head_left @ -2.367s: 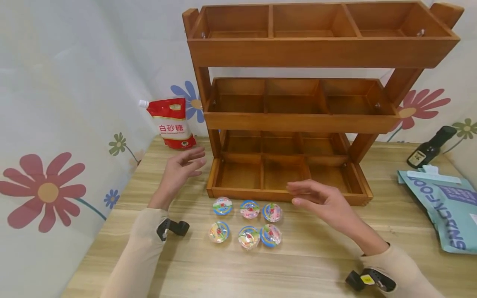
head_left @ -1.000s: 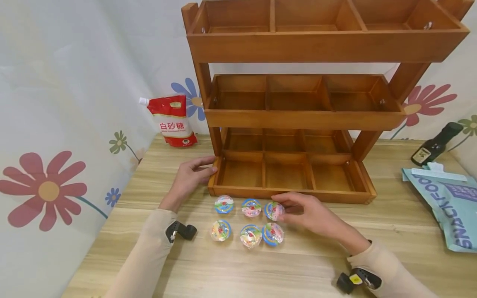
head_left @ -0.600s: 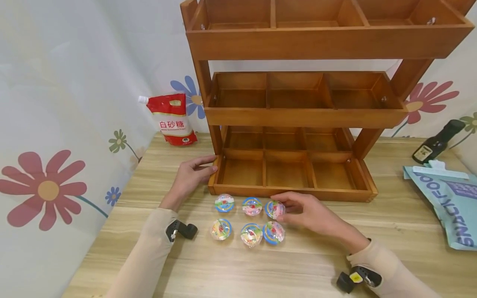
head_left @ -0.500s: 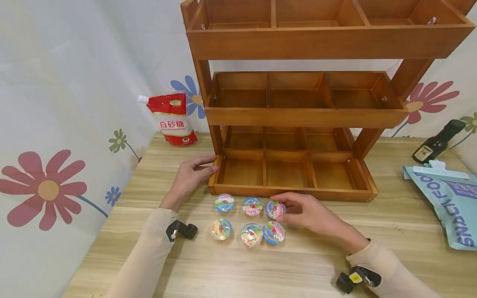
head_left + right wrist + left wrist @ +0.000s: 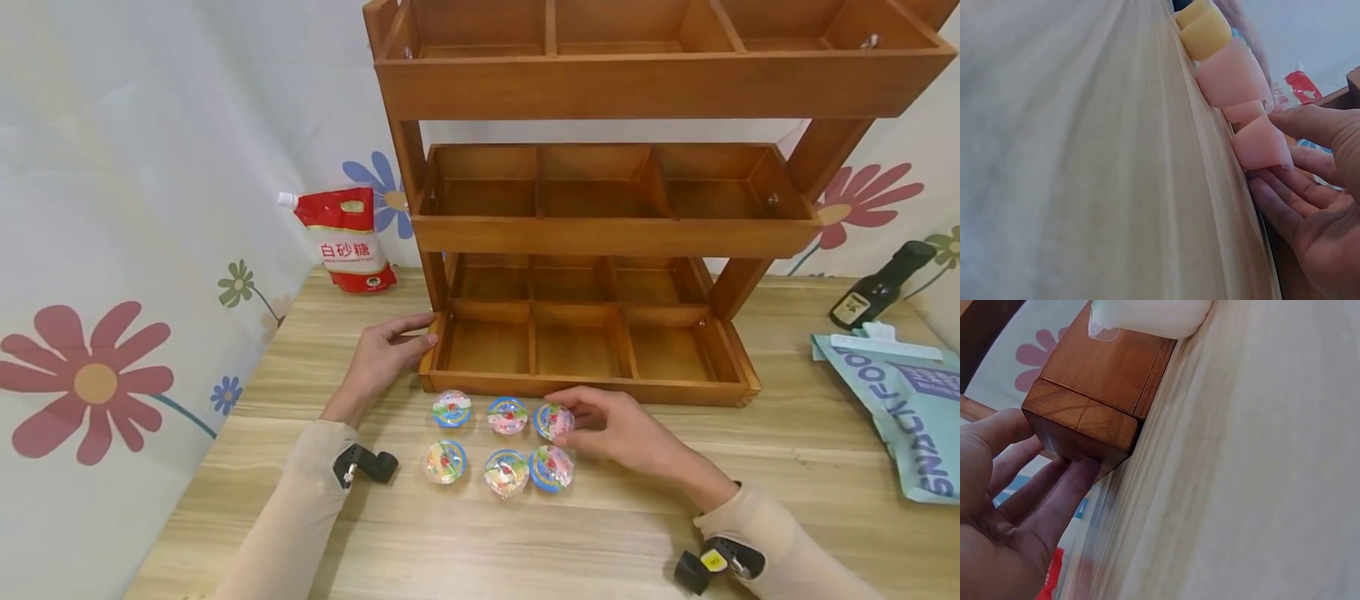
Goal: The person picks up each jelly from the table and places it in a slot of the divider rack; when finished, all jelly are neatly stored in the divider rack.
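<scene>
Three small, round, film-lidded plastic cups (image 5: 506, 473) form the near row on the pale wood-grain table (image 5: 465, 550). Behind them stands a second row of three. At its right end my right hand (image 5: 622, 429) has thumb and fingers clamped on the pink plastic cup with the blue-rimmed printed lid (image 5: 555, 422); its base appears to rest on the table. I judge the step in hand to be securing this grip; the next move calls for a straight lift, clear of the neighbouring lids. Farther on, my left hand (image 5: 381, 354), thumb and fingers apart, rests against the lower left end of the brown wooden three-tier rack (image 5: 600, 237).
</scene>
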{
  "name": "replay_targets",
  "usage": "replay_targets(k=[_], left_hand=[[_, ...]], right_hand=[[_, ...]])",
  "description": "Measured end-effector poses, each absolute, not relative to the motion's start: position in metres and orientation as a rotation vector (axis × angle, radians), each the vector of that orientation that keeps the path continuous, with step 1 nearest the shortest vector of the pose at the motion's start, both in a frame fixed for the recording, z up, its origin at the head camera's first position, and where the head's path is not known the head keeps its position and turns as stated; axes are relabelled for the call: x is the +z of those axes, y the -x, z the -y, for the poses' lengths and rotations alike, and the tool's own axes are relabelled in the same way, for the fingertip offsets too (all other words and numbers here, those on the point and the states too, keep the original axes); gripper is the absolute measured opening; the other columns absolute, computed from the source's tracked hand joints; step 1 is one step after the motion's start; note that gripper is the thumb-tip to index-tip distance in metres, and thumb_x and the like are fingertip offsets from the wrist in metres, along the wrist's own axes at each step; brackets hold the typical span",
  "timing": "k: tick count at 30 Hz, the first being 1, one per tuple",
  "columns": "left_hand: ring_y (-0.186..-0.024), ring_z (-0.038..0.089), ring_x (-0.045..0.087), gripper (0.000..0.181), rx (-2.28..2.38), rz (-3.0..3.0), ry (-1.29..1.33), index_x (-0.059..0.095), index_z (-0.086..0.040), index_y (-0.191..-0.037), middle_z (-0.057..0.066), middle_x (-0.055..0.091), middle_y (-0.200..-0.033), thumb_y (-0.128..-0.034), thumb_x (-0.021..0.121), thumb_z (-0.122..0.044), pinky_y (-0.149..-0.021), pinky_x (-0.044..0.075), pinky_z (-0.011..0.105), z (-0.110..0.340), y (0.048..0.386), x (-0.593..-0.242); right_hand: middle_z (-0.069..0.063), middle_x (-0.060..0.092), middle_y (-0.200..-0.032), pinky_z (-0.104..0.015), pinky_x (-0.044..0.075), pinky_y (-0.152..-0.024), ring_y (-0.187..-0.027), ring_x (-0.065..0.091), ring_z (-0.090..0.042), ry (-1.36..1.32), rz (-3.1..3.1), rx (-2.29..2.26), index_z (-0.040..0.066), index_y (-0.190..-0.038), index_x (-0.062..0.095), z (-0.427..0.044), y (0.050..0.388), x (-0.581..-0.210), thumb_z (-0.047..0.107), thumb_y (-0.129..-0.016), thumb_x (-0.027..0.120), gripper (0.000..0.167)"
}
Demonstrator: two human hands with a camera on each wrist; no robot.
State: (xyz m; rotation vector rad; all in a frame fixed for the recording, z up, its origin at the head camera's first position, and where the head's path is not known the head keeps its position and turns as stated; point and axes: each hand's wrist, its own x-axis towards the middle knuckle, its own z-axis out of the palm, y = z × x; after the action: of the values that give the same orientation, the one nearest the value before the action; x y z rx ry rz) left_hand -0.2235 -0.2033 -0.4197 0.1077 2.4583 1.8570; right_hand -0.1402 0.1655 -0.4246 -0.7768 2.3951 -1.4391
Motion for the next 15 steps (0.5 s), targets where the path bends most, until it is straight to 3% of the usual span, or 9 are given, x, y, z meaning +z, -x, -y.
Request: replay_targets(k=[15], left_hand=[[-0.114,0.022,0.071,0.042,1.898,-2.430,-0.085,0.070,-0.011,-0.141,0.010,0.068,-0.141,-0.1003,0.078,-0.020,-0.088,0.063,0.030,0.204,0.223,-0.422]], right_hand=[[-0.006,0.073,-0.126,-0.038,0.058,-0.101,-0.113,0.070,-0.025,0.748,-2.455,-1.489,0.006,-0.138,0.068,-0.165,0.139,-0.412,0.022,-0.094,0.085,0.050]])
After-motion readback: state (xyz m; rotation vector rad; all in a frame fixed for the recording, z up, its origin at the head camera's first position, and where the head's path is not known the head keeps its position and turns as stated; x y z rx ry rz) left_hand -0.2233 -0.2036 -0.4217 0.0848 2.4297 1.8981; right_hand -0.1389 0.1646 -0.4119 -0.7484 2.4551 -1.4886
